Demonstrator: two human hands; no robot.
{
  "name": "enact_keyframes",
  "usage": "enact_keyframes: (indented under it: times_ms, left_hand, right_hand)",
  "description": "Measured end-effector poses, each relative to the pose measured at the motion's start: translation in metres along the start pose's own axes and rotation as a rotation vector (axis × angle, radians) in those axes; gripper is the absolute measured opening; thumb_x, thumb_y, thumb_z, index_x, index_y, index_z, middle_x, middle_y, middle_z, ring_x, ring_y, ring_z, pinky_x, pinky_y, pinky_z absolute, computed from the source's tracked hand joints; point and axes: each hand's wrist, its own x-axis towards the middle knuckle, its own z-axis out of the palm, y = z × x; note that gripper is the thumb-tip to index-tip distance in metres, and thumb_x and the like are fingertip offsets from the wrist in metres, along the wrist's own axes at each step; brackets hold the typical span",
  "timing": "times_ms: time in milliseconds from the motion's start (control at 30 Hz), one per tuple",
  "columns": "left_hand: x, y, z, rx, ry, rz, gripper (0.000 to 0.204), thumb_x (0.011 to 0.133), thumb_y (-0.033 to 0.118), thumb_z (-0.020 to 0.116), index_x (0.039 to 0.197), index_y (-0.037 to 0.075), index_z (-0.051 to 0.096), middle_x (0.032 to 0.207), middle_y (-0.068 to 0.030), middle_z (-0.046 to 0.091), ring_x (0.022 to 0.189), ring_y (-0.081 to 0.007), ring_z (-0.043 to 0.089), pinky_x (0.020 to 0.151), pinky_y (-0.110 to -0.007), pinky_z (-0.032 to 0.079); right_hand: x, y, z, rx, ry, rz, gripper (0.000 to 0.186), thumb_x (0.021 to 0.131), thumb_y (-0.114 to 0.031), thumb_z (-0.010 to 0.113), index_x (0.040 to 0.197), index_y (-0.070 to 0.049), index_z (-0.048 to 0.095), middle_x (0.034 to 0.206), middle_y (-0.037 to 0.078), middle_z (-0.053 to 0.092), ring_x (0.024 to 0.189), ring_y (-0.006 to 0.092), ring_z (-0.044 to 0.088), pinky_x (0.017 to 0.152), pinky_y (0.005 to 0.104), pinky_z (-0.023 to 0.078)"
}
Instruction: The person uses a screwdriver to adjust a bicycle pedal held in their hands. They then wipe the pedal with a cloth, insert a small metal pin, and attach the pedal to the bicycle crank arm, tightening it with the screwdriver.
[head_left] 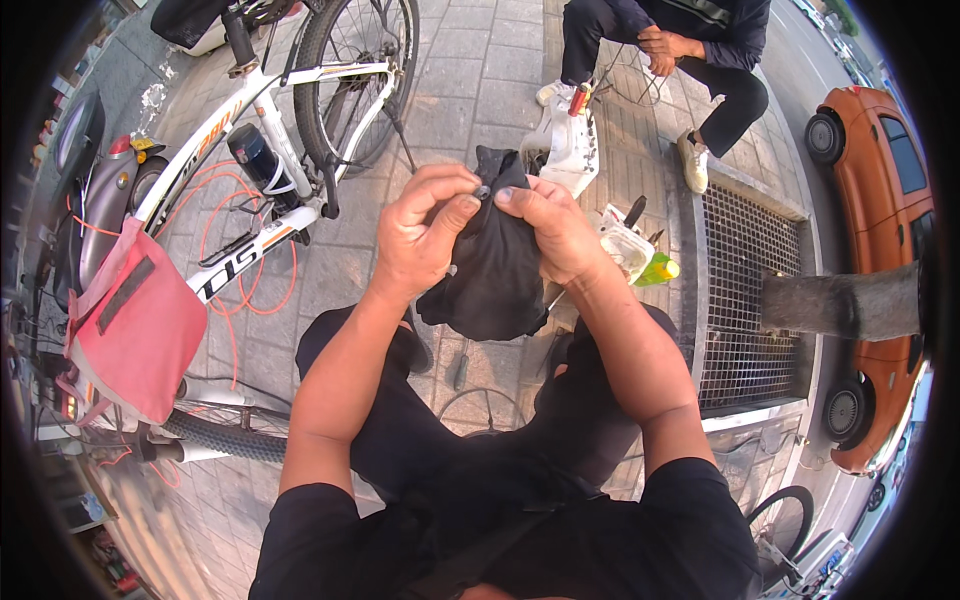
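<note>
A black cloth bag (pixel 478 285) hangs gathered at the top between my hands, over my lap. My left hand (pixel 425 225), at the bag's upper left, has thumb and fingertips closed on a small dark round piece (pixel 483 192), which looks like part of the bag's closure. My right hand (pixel 550 225) pinches the bag's gathered top with its thumb, the other fingers mostly hidden behind the cloth.
A white bicycle (pixel 275 232) with a pink bag (pixel 150 345) stands left, near an orange hose (pixel 293 275). Ahead are white containers (pixel 565 160) and a seated person (pixel 650 50). Right are a tree grate (pixel 740 235), a trunk (pixel 840 300) and an orange car (pixel 895 170).
</note>
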Motion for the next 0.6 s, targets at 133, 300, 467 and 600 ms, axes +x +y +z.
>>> enact_keyframes:
  times_ms: [133,300,467,600]
  left_hand:
    - [-0.0002,-0.0044,0.0000,-0.013,-0.007,0.004,0.015,0.103,0.008,0.076,0.115,0.000,0.076,0.121,-0.0086,0.072,0.109,-0.0168,0.069,0.096,-0.029,0.054]
    - [-0.0005,-0.0012,0.0001,-0.185,-0.012,-0.096,0.016,0.107,0.010,0.072,0.117,-0.004,0.073,0.128,-0.0055,0.068,0.107,-0.0116,0.065,0.093,-0.026,0.052]
    - [-0.0012,-0.0005,0.0006,-0.351,-0.018,-0.227,0.020,0.110,0.013,0.069,0.116,-0.005,0.073,0.129,-0.0034,0.065,0.098,-0.0050,0.060,0.085,-0.022,0.048]
    - [-0.0026,-0.0023,-0.0029,-0.409,-0.016,-0.260,0.021,0.109,0.015,0.069,0.115,-0.004,0.074,0.130,-0.0036,0.065,0.095,-0.0039,0.058,0.083,-0.021,0.047]
  right_hand:
    - [0.0000,0.0005,-0.0003,0.013,-0.005,-0.015,0.020,0.104,-0.010,0.068,0.119,0.003,0.070,0.108,0.008,0.078,0.090,0.0149,0.076,0.081,0.0309,0.063]
    - [0.0015,0.0033,0.0020,-0.011,0.010,-0.062,0.020,0.105,-0.009,0.069,0.120,0.002,0.071,0.108,0.008,0.078,0.091,0.0141,0.076,0.081,0.0306,0.063]
    - [0.0015,0.0076,0.0002,-0.042,0.016,-0.150,0.018,0.106,-0.009,0.069,0.121,0.000,0.072,0.108,0.007,0.079,0.091,0.0130,0.075,0.081,0.0296,0.063]
    - [0.0012,0.0086,0.0029,-0.062,0.018,-0.185,0.018,0.105,-0.009,0.069,0.121,0.000,0.072,0.107,0.006,0.079,0.091,0.0121,0.075,0.081,0.0285,0.062]
